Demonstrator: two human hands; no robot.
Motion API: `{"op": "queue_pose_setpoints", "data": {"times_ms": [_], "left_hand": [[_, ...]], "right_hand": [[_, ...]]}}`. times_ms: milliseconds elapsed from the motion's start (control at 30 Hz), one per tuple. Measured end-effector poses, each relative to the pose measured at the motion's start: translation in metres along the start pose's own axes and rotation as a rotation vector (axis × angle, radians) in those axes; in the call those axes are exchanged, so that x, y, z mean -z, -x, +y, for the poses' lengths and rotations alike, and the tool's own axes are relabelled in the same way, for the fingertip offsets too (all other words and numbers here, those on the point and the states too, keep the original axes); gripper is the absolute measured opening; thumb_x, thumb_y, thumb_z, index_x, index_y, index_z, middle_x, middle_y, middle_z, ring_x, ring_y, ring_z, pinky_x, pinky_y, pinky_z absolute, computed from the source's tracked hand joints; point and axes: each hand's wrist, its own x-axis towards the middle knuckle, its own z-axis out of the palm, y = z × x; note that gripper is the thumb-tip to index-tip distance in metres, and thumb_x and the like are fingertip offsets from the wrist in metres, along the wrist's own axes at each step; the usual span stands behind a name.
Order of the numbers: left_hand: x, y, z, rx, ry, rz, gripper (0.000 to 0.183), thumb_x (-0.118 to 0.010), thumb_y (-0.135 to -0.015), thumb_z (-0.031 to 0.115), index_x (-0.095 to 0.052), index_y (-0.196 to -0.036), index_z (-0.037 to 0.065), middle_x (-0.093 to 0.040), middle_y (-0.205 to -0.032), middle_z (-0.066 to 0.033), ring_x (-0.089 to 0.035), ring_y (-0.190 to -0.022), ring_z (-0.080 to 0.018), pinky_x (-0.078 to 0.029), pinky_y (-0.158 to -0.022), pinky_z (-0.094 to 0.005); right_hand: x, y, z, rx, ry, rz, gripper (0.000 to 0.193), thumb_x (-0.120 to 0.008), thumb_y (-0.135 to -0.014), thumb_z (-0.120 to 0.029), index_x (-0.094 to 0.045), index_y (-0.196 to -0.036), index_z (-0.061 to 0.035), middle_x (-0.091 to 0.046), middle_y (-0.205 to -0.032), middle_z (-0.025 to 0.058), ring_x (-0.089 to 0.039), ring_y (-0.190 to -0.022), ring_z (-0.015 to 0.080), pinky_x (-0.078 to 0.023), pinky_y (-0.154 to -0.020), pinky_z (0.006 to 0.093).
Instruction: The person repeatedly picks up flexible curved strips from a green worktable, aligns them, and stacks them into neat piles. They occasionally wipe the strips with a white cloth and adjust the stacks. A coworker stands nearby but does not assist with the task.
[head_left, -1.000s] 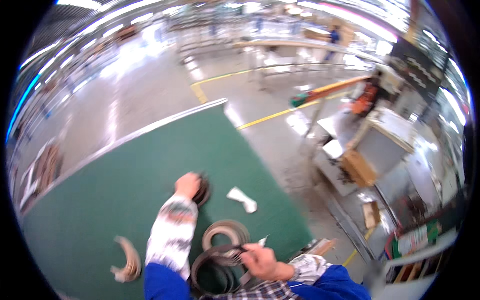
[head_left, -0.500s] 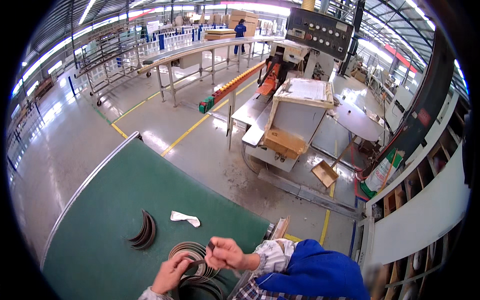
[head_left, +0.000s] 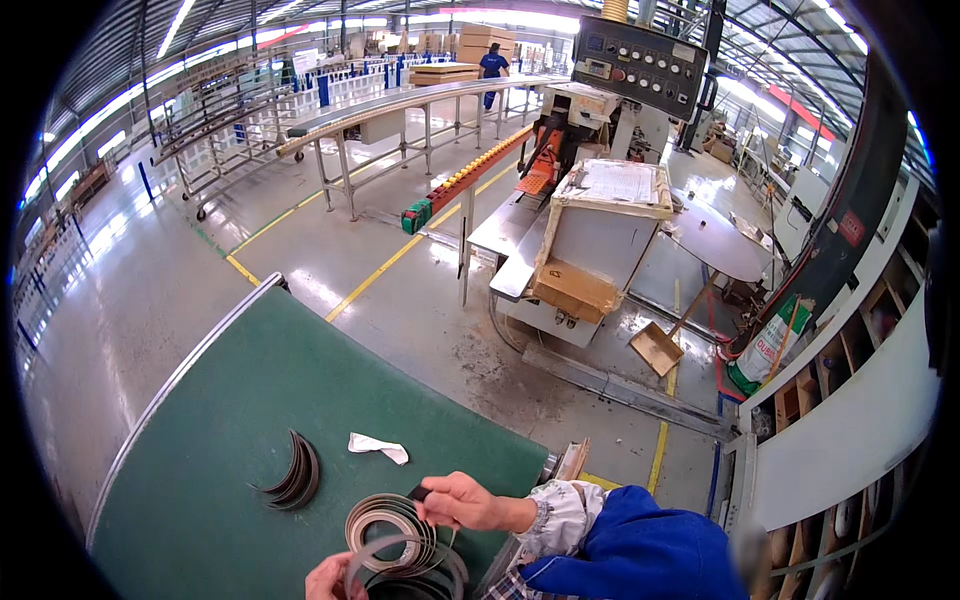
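Pinched in the fingers of my right hand [head_left: 462, 503] is a small dark piece [head_left: 419, 493], too small to make out. My left hand [head_left: 332, 578], at the lower edge, grips a grey curved strip [head_left: 385, 545] that arches to the right. Under and beside the hands lies a loose coil of pale strip [head_left: 372, 507] on the green table [head_left: 230, 400]. Darker strip loops sit nearer to me, partly cut off. Farther left rests a stack of dark curved strips [head_left: 297, 474]. A crumpled white scrap [head_left: 378, 447] lies beyond the coil.
Past the table stands a machine with a dark control panel [head_left: 640, 68] and a white box-like housing [head_left: 605, 235]. A roller conveyor [head_left: 400, 97] runs behind. A dustpan [head_left: 656, 349] and a white-green sack [head_left: 765, 350] stand at right. A person in blue [head_left: 493, 68] is far back.
My left hand has drawn down toward me, away from my right hand, and the grey strip now arches out from it. My right hand stays near its place. The view has shifted slightly.
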Motion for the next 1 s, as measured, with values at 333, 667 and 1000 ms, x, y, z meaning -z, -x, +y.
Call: {"op": "queue_pose_setpoints", "data": {"times_ms": [333,667,1000], "left_hand": [[-0.021,0.007,-0.020,-0.023,0.033,-0.081,0.026,-0.055,-0.090,0.016,-0.055,-0.111,0.000,-0.048,-0.058,0.0036,-0.037,-0.044,-0.0036,-0.027,-0.040,-0.0182],[-0.017,0.004,-0.035,-0.116,0.045,-0.137,0.025,-0.055,-0.090,0.014,-0.055,-0.110,-0.001,-0.048,-0.059,0.0021,-0.038,-0.045,-0.0045,-0.027,-0.042,-0.0185],[-0.005,-0.007,-0.032,0.089,-0.120,-0.263,0.036,-0.050,-0.092,0.013,-0.046,-0.125,-0.003,-0.042,-0.055,0.0005,-0.038,-0.040,-0.0068,-0.031,-0.037,-0.0187]], "right_hand": [[0.003,-0.001,-0.032,-0.732,-0.133,-0.139,0.030,-0.036,-0.098,-0.031,-0.046,-0.091,-0.0030,-0.064,-0.085,0.0097,-0.064,-0.065,0.0147,-0.049,-0.051,0.0208],[0.010,0.006,-0.054,-0.625,0.356,-0.232,0.038,-0.071,-0.077,-0.020,-0.048,-0.100,0.0000,-0.064,-0.093,0.0074,-0.061,-0.058,0.0120,-0.046,-0.045,0.0228],[0.044,-0.011,-0.069,-0.303,0.898,-0.304,0.038,-0.076,-0.068,-0.021,-0.048,-0.089,-0.0059,-0.060,-0.071,0.0067,-0.053,-0.054,0.0221,-0.042,-0.050,0.0324]]}}
